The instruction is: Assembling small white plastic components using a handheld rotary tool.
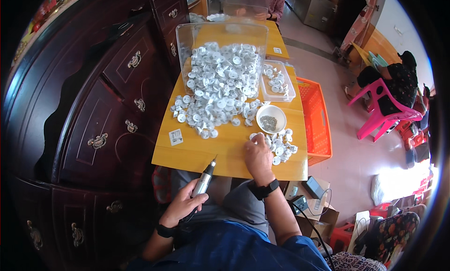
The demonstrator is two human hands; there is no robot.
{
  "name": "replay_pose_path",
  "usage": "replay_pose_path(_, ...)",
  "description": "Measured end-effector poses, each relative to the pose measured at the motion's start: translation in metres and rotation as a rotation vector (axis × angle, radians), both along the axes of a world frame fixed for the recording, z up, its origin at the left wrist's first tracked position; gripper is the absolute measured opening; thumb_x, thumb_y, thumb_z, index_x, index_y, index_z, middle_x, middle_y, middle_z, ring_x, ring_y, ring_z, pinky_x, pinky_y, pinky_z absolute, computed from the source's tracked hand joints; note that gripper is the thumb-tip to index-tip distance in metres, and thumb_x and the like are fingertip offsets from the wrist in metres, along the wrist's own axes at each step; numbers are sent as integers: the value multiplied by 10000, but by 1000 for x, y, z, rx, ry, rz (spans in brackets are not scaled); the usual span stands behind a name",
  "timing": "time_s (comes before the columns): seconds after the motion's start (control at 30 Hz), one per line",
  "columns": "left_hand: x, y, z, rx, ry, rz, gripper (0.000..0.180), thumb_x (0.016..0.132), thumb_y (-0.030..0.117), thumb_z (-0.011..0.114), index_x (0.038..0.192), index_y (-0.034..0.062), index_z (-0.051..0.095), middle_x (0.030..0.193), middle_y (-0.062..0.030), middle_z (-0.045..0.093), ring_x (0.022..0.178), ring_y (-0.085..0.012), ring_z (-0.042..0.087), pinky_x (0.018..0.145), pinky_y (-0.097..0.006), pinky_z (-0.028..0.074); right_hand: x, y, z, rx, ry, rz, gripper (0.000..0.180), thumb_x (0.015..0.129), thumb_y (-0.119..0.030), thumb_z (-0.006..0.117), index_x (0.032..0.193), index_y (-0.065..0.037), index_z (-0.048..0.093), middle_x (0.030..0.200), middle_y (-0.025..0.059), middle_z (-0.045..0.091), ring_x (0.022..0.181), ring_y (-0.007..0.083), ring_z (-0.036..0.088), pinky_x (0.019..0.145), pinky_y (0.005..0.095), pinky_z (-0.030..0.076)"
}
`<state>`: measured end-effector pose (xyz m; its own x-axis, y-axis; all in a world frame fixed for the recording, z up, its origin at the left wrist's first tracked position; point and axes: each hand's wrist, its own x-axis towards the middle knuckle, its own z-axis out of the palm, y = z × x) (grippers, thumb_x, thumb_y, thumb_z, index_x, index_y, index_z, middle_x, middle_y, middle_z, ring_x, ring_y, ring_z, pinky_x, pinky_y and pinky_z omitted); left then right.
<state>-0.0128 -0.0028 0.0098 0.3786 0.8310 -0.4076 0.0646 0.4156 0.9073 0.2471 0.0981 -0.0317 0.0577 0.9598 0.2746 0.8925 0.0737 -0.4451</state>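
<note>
In my left hand is a slim electric screwdriver, silver and black, its bit pointing up over the table's near edge. My right hand is closed above the yellow wooden table; whatever its fingers hold is hidden. Right beside it lies a small group of white round plastic parts. Just beyond sits a white bowl with tiny metal pieces, probably screws. A large heap of the same kind of white parts spills toward me from a clear plastic bin lying on its side.
A shallow clear tray with some white parts stands right of the heap. An orange crate is against the table's right side. Dark wooden drawers rise on the left. Another person sits at the far end; someone else uses a pink chair.
</note>
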Motion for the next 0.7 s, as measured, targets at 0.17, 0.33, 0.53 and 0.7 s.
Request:
replay_pose_path(0.17, -5, -4, 0, 8, -4, 13, 524, 957, 171, 660, 1415, 25, 451, 847, -10, 560, 627, -73, 558, 559, -227, 474, 31, 16, 29, 105, 87, -77, 215, 780, 16, 602, 871, -118, 743, 1016, 100, 645, 832, 345, 685, 728, 448, 553)
replay_pose_path(0.33, -9, -4, -1, 21, -19, 12, 532, 957, 189, 671, 1414, 25, 453, 854, -6, 554, 638, -71, 558, 566, -223, 475, 71, 69, 33, 62, -17, -139, 124, 827, -91, 634, 888, -98, 741, 956, 149, 699, 846, 367, 689, 758, 456, 553)
replay_pose_path(0.53, -9, -5, -2, 38, -33, 17, 520, 960, 181, 671, 1408, 23, 460, 857, 1, 549, 643, -63, 557, 571, -220, 474, 76, 109, 10, -268, -228, -143, 157, 831, -236, 673, 914, -132, 757, 927, 162, 728, 901, 352, 706, 788, 458, 568)
replay_pose_path(0.7, -6, -5, 1, 27, -13, 8, 497, 955, 112, 632, 1406, 4, 451, 818, -7, 550, 632, -71, 556, 555, -225, 467, 74, 120, 3, -300, -307, -158, 189, 849, -270, 646, 928, -146, 764, 947, 154, 738, 899, 345, 715, 787, 471, 577)
